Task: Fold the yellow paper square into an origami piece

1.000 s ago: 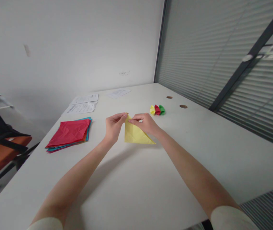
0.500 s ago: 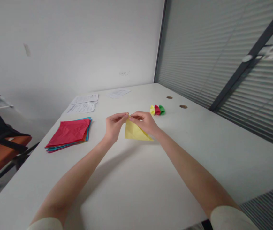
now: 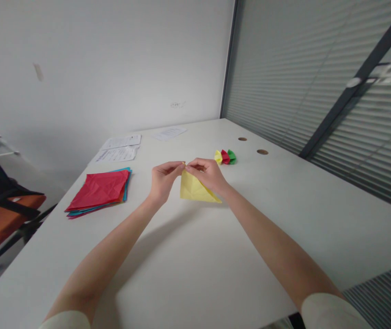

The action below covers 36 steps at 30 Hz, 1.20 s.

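Observation:
A yellow sheet of paper hangs over the table from both hands, folded into a roughly triangular shape. My left hand pinches its top corner between thumb and fingers. Right beside it, my right hand grips the same top edge, its thumb on the near side. The fingertips nearly meet, and the exact fold between them is hidden. Behind my right hand sit small folded paper pieces in yellow, red and green, set side by side in a row.
A stack of coloured paper sheets, red on top with blue below, lies at the left. Printed pages are near the back left, another sheet further back. The white table has two round holes near the right-hand blinds. An orange chair stands left.
The yellow paper has shifted very slightly to the right, and the fingers at its top corner have moved a little. Both hands keep their pinch.

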Each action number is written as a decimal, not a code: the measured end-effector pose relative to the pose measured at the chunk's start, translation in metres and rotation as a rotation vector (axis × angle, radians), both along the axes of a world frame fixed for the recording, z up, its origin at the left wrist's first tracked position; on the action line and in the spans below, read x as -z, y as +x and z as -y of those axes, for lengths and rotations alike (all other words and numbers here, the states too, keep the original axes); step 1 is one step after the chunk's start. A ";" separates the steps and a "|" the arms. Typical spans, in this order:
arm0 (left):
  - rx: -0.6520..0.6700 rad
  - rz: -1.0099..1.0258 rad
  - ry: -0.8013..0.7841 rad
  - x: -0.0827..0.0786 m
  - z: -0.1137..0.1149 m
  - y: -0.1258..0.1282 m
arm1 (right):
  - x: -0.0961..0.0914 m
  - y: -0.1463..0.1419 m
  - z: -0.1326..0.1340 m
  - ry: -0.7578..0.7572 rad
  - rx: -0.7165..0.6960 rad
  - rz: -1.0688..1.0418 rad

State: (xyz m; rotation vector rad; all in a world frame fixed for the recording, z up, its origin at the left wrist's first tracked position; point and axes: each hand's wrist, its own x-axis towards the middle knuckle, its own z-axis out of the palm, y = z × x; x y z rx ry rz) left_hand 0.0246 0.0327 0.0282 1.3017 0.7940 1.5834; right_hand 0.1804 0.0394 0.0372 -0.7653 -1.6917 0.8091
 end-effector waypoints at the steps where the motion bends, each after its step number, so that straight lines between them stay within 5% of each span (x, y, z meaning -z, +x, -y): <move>1: 0.007 -0.006 0.005 0.000 0.000 0.000 | 0.000 0.000 0.000 -0.008 0.006 -0.030; 7: -0.002 -0.069 0.014 -0.001 0.003 0.002 | 0.000 -0.001 -0.001 -0.065 0.116 -0.148; 36: -0.049 -0.123 -0.010 -0.003 0.007 0.003 | 0.004 -0.002 -0.008 -0.070 0.102 -0.216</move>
